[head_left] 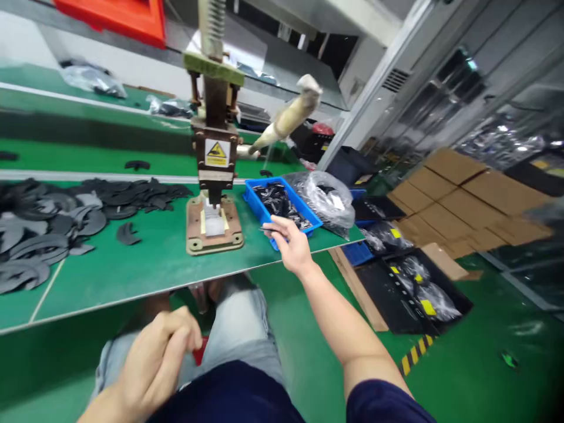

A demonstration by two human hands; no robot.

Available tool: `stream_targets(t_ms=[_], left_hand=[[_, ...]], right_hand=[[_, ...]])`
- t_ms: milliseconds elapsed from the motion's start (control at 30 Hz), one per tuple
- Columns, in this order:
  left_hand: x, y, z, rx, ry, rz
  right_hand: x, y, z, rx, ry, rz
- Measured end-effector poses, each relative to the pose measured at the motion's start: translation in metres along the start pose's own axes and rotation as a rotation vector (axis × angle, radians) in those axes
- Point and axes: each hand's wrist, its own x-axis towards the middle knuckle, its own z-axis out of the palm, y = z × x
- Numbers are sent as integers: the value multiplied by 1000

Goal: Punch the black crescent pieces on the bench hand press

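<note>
My right hand (288,242) reaches over the near edge of a blue bin (314,223) and pinches a small thin black part (269,230). Similar small dark parts (277,198) fill that bin. My left hand (161,346) is loosely curled above my lap, off the bench; its inner side is hidden, so anything in it cannot be made out. Left of the bin stands a hand press (215,153) with a warning label. A pale block (214,225) sits in the fixture on the press's base (194,235).
Curved black pieces (53,229) are heaped on the left of the green bench (132,267). One curved piece (127,234) lies apart. A clear plastic bag (328,197) stands beyond the bin. Boxes (423,288) with bagged items are on the floor at right, near cardboard (462,200).
</note>
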Motion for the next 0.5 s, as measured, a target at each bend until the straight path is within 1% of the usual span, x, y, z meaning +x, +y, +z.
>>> stream_targets(t_ms=[33,100,133,200,233,300,400,500], left_hand=[[3,-7,4,6,-30,-54],[9,-17,10,46,-37,-127],[12,-20,13,62,-11,-132],[17,-21,15,95,62,-99],[18,-21,15,112,96,-73],[17,-20,15,145,123,-29],[14,-20,14,162,89,19],[10,-24,14,155,77,31]], right_hand=[[-14,-10,15,98,-16,-37],[-39,-28,41,223,-74,-94],[-48,-35,51,244,-108,-113],[-63,-47,68,255,-172,-130],[-67,-51,74,261,-198,-130],[-73,-56,84,284,-239,-124],[-76,-58,93,315,-274,-137],[-79,-57,98,347,-273,-167]])
